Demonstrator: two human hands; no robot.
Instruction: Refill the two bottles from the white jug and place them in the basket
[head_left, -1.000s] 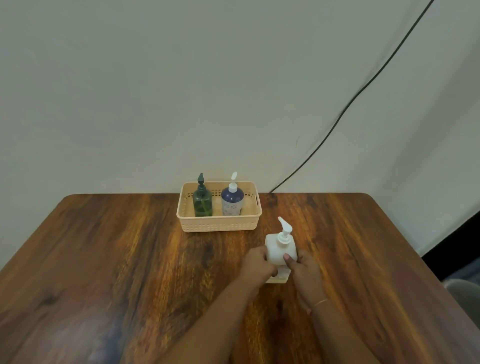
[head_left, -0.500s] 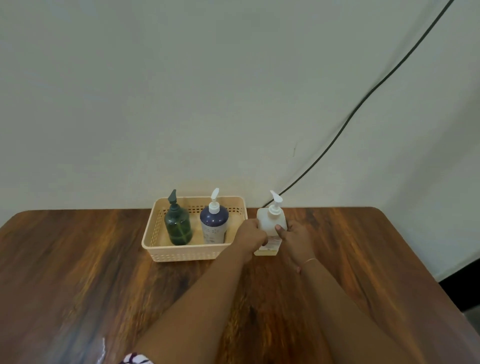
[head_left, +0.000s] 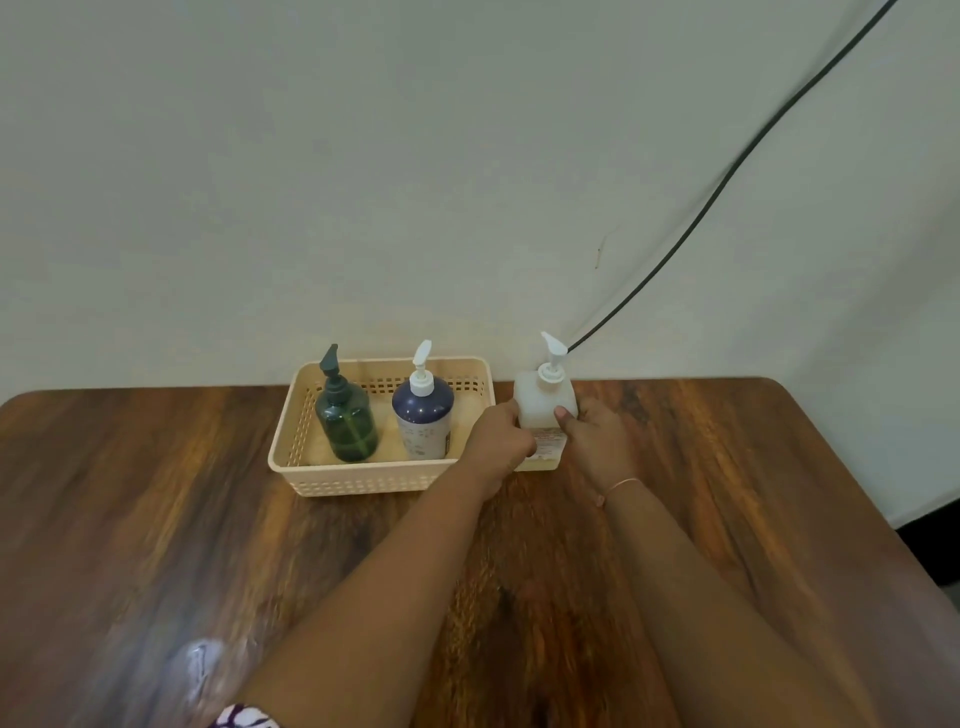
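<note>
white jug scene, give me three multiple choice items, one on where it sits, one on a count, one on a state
1. Where is the white jug?
A. inside the basket
B. on the table right of the basket
C. lifted over the green bottle

2. How many bottles stand in the basket?
A. one
B. two
C. three

3. How is the jug held?
A. by both hands
B. by the left hand only
C. by neither hand

Answers:
1 B, its base rests on the table beside the basket.
2 B, the green bottle and the blue bottle.
3 A, the left hand and the right hand clasp its sides.
</note>
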